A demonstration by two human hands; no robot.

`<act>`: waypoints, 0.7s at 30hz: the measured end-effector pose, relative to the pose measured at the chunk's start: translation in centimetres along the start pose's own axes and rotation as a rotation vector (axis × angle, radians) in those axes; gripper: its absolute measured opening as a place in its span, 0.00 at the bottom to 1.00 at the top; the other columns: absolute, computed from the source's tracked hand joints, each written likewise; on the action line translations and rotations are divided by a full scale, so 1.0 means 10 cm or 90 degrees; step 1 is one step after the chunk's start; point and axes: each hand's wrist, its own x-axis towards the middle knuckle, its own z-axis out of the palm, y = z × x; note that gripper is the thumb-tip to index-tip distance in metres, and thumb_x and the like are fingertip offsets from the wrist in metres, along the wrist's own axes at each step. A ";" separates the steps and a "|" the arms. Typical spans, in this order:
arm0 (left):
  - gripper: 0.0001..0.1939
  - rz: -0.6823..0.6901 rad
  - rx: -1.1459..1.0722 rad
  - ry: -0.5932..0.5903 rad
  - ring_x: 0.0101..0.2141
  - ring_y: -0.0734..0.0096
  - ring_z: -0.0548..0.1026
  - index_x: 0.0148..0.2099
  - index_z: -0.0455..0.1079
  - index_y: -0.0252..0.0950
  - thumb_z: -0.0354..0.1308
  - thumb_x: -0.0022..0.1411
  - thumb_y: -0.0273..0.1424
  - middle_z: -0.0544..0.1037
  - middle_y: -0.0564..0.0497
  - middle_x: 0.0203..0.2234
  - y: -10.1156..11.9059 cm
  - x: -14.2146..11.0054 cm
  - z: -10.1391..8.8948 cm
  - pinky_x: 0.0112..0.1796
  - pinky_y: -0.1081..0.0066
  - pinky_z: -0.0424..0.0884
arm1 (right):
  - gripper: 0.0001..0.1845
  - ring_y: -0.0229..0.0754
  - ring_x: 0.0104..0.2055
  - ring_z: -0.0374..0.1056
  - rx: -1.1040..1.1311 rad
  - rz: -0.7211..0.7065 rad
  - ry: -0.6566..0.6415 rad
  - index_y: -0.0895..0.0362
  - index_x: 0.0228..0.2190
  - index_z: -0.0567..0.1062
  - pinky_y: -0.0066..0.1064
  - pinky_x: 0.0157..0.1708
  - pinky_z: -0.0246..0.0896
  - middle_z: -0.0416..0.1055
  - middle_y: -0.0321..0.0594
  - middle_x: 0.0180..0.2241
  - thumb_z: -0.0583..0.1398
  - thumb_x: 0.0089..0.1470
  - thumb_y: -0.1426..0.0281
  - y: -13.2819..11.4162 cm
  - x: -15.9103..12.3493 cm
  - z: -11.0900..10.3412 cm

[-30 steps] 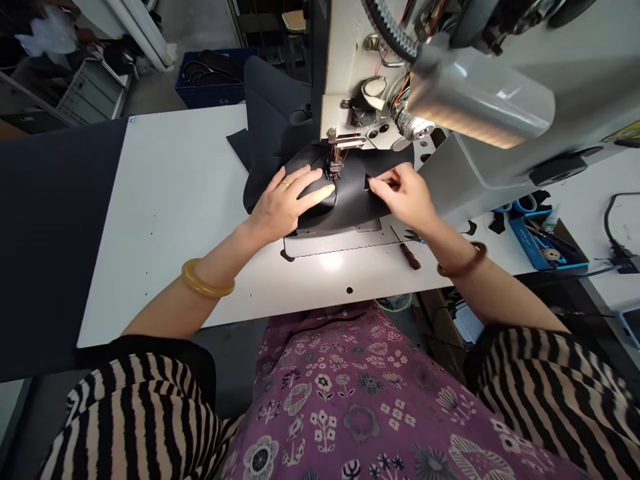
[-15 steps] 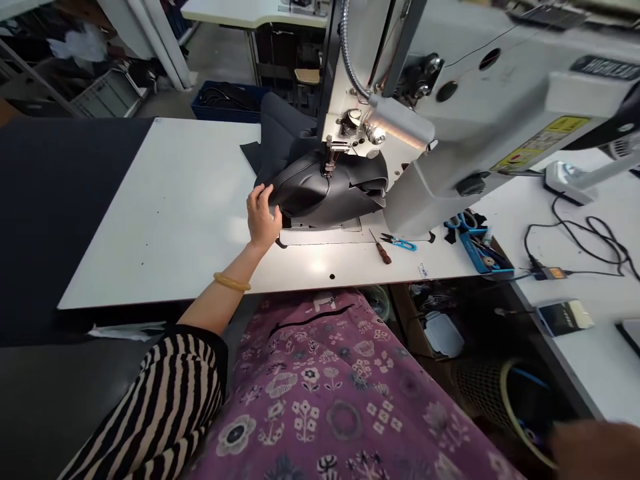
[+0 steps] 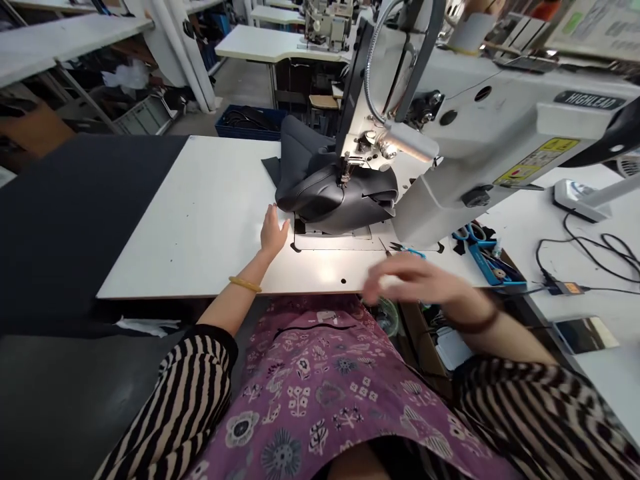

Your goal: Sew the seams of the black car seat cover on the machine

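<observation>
A dark grey leather-like cover [image 3: 320,200] lies bunched under the needle and presser foot [image 3: 345,177] of a white sewing machine [image 3: 500,127]. At its near left edge, my left hand [image 3: 273,233] rests on the white tabletop with thumb and fingers apart, the fingertips at or just beside the cover. My right hand [image 3: 415,280] is in the air over the table's front edge, blurred by motion. Its fingers are bent, with a gap to the thumb, and nothing shows in them. Behind it lie blue-handled snips [image 3: 410,251] and an awl [image 3: 385,247], both partly hidden.
A blue tool box [image 3: 493,267] with scissors [image 3: 470,232] stands on the right. Further right are a black cable [image 3: 545,267] and a phone-like dark slab [image 3: 585,335]. Dark fabric [image 3: 90,213] covers the table's left end. A blue crate [image 3: 250,120] stands behind.
My right hand has come up from the lower right corner to the table's front edge. My left hand has slipped down off the cover's edge. The view has tilted up.
</observation>
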 end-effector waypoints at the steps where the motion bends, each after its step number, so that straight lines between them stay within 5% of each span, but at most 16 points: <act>1: 0.28 -0.009 0.000 0.008 0.61 0.55 0.66 0.59 0.62 0.30 0.60 0.59 0.33 0.67 0.30 0.59 0.02 0.05 0.09 0.59 0.55 0.66 | 0.11 0.36 0.34 0.71 0.055 0.067 0.010 0.60 0.34 0.77 0.30 0.39 0.68 0.76 0.39 0.30 0.65 0.54 0.64 0.23 0.36 -0.05; 4: 0.23 -0.037 0.003 0.018 0.58 0.57 0.71 0.56 0.65 0.32 0.58 0.62 0.38 0.73 0.33 0.55 0.11 0.26 0.33 0.55 0.59 0.70 | 0.07 0.35 0.28 0.70 0.215 0.246 0.103 0.60 0.31 0.76 0.25 0.28 0.62 0.76 0.39 0.27 0.67 0.47 0.71 0.97 1.12 -0.06; 8: 0.17 -0.056 0.036 0.003 0.43 0.57 0.79 0.45 0.72 0.35 0.45 0.69 0.38 0.81 0.39 0.39 0.16 0.43 0.30 0.44 0.60 0.74 | 0.09 0.36 0.33 0.73 0.386 0.264 0.197 0.58 0.37 0.73 0.26 0.30 0.65 0.77 0.41 0.38 0.60 0.56 0.66 1.52 1.51 0.10; 12: 0.17 -0.004 0.089 -0.003 0.39 0.55 0.78 0.39 0.71 0.36 0.48 0.67 0.43 0.79 0.40 0.32 0.18 0.29 -0.22 0.42 0.57 0.72 | 0.12 0.38 0.35 0.72 0.578 0.236 0.293 0.56 0.36 0.70 0.29 0.33 0.67 0.75 0.40 0.34 0.50 0.59 0.63 1.53 1.83 0.14; 14: 0.21 0.102 0.143 0.023 0.34 0.58 0.76 0.32 0.68 0.38 0.49 0.66 0.48 0.75 0.44 0.26 0.29 0.16 -0.53 0.39 0.59 0.72 | 0.11 0.40 0.37 0.71 0.647 0.203 0.326 0.55 0.33 0.69 0.31 0.37 0.68 0.74 0.39 0.29 0.51 0.57 0.62 1.49 1.97 0.13; 17: 0.33 0.251 0.293 -0.010 0.24 0.62 0.72 0.23 0.61 0.39 0.35 0.65 0.59 0.67 0.47 0.17 0.67 0.06 -0.90 0.31 0.63 0.68 | 0.12 0.41 0.42 0.69 0.731 0.131 0.344 0.52 0.30 0.70 0.33 0.44 0.67 0.74 0.37 0.27 0.50 0.55 0.61 1.42 2.08 0.07; 19: 0.41 0.259 0.370 -0.076 0.21 0.61 0.70 0.22 0.62 0.39 0.21 0.61 0.62 0.65 0.45 0.15 0.99 0.15 -1.08 0.26 0.64 0.64 | 0.14 0.39 0.45 0.68 0.778 0.081 0.353 0.51 0.26 0.69 0.32 0.48 0.65 0.74 0.34 0.26 0.47 0.56 0.62 1.34 2.05 -0.02; 21: 0.47 0.256 0.393 -0.101 0.23 0.58 0.72 0.24 0.65 0.36 0.17 0.57 0.65 0.67 0.43 0.16 1.28 0.37 -1.21 0.27 0.63 0.65 | 0.16 0.36 0.46 0.67 0.801 0.044 0.369 0.51 0.22 0.67 0.30 0.52 0.62 0.72 0.32 0.22 0.46 0.55 0.62 1.22 1.91 -0.12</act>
